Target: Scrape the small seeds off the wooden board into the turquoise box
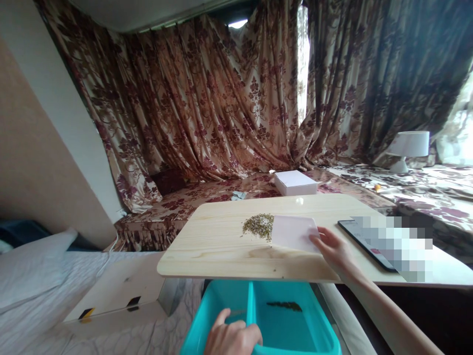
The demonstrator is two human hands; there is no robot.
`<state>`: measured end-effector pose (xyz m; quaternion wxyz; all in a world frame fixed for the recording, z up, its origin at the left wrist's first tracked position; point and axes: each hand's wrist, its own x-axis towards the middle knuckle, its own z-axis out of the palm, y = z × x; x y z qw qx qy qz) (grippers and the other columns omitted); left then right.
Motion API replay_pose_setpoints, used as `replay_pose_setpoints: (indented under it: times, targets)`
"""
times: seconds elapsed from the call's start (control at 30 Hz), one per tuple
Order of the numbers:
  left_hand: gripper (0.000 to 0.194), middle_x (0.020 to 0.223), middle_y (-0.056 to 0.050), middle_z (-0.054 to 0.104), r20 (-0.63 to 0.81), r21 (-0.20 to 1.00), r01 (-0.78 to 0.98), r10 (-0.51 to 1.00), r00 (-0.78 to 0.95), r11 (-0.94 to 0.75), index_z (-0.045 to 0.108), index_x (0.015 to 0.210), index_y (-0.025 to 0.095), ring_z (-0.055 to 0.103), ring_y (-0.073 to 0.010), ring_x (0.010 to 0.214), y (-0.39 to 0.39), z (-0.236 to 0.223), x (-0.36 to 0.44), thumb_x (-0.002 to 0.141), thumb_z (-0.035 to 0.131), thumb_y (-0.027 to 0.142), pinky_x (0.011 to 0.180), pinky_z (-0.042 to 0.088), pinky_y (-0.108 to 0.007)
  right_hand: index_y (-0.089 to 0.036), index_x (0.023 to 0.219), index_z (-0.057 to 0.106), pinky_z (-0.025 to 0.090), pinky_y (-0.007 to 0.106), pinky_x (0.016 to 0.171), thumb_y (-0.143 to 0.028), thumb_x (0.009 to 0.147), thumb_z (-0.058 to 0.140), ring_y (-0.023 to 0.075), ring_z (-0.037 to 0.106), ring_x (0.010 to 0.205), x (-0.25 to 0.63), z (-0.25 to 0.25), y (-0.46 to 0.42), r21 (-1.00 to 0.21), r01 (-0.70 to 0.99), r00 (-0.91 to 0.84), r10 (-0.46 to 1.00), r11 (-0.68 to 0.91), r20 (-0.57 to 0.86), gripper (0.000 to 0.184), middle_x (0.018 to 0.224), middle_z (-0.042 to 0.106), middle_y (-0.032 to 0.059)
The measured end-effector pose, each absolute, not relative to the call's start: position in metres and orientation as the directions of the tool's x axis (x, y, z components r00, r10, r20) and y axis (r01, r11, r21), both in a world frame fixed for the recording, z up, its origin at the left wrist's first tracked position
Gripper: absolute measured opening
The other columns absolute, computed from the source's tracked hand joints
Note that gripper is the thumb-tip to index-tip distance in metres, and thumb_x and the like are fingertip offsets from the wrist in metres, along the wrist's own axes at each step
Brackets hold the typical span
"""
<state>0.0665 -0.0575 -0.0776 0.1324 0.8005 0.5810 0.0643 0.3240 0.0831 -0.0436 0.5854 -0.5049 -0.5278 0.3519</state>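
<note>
My right hand (334,249) pinches the right edge of a flat white scraper (294,232) between thumb and fingers. The scraper's left edge meets a loose pile of small greenish-brown seeds or dried bits (257,225) on the pale wooden tabletop (210,246). Below the table's near edge, my left hand (232,337) is curled over the divider of a turquoise two-part bin (321,325), its index finger reaching into the left compartment. A dark green heap (284,306) lies in the right compartment. The left thumb is hidden.
A tablet or phone (365,245), partly blurred out, lies on the table's right side. Behind it are a white box (295,182) and a lamp (409,145). A large pale carton (118,291) rests on the bed at left. Patterned curtains (221,98) hang behind.
</note>
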Motion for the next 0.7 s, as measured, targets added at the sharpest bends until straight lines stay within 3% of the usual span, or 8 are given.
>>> replay_pose_setpoints:
  times: [0.2,0.7]
  targets:
    - [0.017,0.076,0.001,0.064,-0.11,0.266,0.931,0.951,0.288,-0.251,0.065,0.084,0.026,0.061,-0.0207,0.078,-0.061,-0.063,0.073,0.069,0.063,0.035,0.097,0.031,-0.044,-0.023,0.072,0.062,0.052,0.032,0.063,-0.034,0.058,0.065,0.0239,0.068,0.07,0.327,-0.05,0.087,-0.968,0.134,0.184,0.955,0.212,0.235,0.018,0.068,0.073,0.0026]
    - [0.018,0.082,-0.001,0.066,-0.099,0.305,0.93,0.965,0.244,-0.203,0.065,0.085,0.025,0.06,-0.0217,0.086,-0.066,-0.055,0.08,0.069,0.068,0.031,0.099,0.028,-0.045,-0.02,0.081,0.061,0.049,0.03,0.065,-0.037,0.064,0.062,0.0221,0.067,0.074,0.324,-0.055,0.083,-0.965,0.19,0.102,0.974,0.18,0.202,0.025,0.076,0.073,0.0045]
